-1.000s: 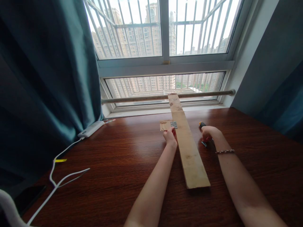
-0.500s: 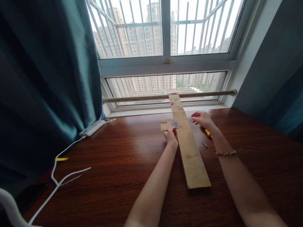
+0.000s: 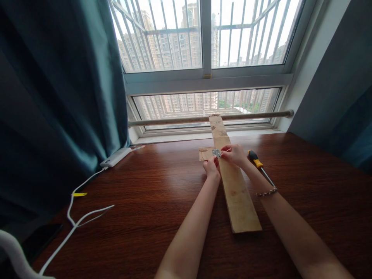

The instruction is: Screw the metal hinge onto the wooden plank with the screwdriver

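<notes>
**Both hands meet at a small hinge on a wooden plank**

A small silver metal hinge (image 3: pixel 216 153) sits just above the middle of the frame, bridging a long pale wooden plank (image 3: pixel 235 186) and a short pale wooden block (image 3: pixel 205 154) on its left edge. The right hand (image 3: pixel 235 154) lies across the plank, fingers curled, their tips pinched at the hinge; whether they grip anything is too small to tell. The left hand (image 3: pixel 212 167), loosely closed, touches the plank's left edge just below the block.

No writing is legible anywhere. A yellow-and-black-handled screwdriver (image 3: pixel 259 166) lies on the dark brown wooden desk (image 3: pixel 139 201) right of the hands. The plank's far end leans on a horizontal metal rail (image 3: pixel 174 120). At left, a white power bank (image 3: pixel 115 158) trails white cables (image 3: pixel 76 217) beside a teal curtain (image 3: pixel 55 85).
</notes>
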{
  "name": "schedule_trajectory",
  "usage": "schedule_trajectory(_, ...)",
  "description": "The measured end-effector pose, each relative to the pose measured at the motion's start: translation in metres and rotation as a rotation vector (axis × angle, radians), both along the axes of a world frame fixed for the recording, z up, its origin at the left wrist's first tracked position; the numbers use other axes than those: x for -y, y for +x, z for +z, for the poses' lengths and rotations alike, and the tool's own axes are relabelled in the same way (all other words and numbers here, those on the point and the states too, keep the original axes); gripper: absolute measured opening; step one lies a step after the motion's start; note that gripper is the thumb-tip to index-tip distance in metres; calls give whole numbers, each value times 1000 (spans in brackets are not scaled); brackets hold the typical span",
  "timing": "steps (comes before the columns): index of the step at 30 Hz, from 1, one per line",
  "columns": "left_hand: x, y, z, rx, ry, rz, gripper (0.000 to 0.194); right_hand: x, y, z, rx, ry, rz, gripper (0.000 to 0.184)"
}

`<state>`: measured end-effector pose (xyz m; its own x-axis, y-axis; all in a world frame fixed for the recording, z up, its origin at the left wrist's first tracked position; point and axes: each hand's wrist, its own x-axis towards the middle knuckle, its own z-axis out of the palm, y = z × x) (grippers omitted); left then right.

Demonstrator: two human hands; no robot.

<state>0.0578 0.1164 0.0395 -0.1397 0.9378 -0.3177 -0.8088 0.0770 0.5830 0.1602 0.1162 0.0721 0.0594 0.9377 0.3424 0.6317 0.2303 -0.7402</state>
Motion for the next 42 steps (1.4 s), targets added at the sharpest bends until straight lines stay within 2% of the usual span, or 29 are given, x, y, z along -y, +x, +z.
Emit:
schedule_trajectory(6, -4, 0, -8, 2, 28, 3, 10, 8, -10, 6, 321, 160, 34, 9)
schedule_trajectory(12, -5, -1, -9, 2, 30, 8, 12, 11, -11, 11, 476, 142, 46, 10)
schedule_trajectory(17, -4, -1, -7, -10, 34, 11, 10, 15, -15, 13, 544, 130, 21, 14)
schedule_trajectory(21, -5, -1, -8, -9, 34, 12, 11, 12, -8, 14, 484, 122, 36, 21)
schedule_trajectory(23, -5, 0, -9, 1, 30, 15, 14, 8, 4, 16, 426, 74, -31, 26)
schedule_trajectory(26, -5, 1, -10, -3, 10, 17, 17, 4, 33, 15, 454, -66, -312, 28)
schedule_trajectory(28, -6, 1, -11, -2, 4, 17, 18, 2, 56, 11, 532, -219, -460, 28)
schedule_trajectory(31, -7, 1, -13, 1, 5, 9, 17, 1, 85, 0, 581, -452, -508, 35)
schedule_trajectory(34, -9, 1, -16, 0, -2, 6, 16, -1, 101, -12, 537, -593, -529, 37)
schedule_trajectory(42, -5, 0, -10, 5, -5, 17, 18, -6, 112, -26, 445, -643, -670, 40)
